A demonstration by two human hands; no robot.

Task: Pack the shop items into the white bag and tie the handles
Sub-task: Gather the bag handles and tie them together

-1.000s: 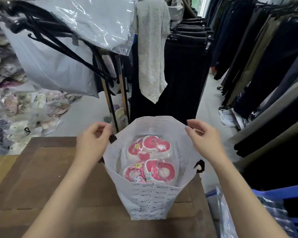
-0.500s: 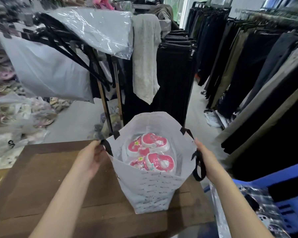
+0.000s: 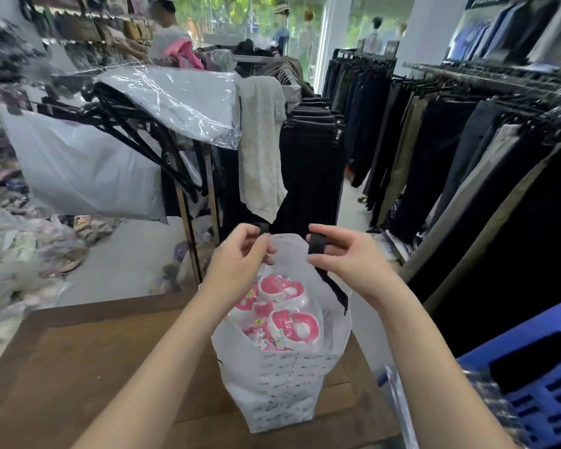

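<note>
A white bag (image 3: 282,380) with small black print stands upright on the wooden table (image 3: 88,367). Inside it lie pink and white shop items (image 3: 282,319) wrapped in clear plastic. My left hand (image 3: 237,260) pinches the left black handle (image 3: 264,227) above the bag's mouth. Over on the other side, my right hand (image 3: 347,254) grips the right black handle (image 3: 316,244), with the strap looped over its fingers. Both handles are lifted up and held close together above the opening.
A blue plastic crate (image 3: 538,380) stands at the right of the table. Racks of dark trousers (image 3: 434,150) line the right side and back. A rack with hangers and plastic-covered clothes (image 3: 162,102) stands ahead left. Bagged goods (image 3: 23,247) lie heaped on the floor at left.
Both hands left the bag's sides, took hold of the black handles and raised them together above the opening. The camera tilted up.
</note>
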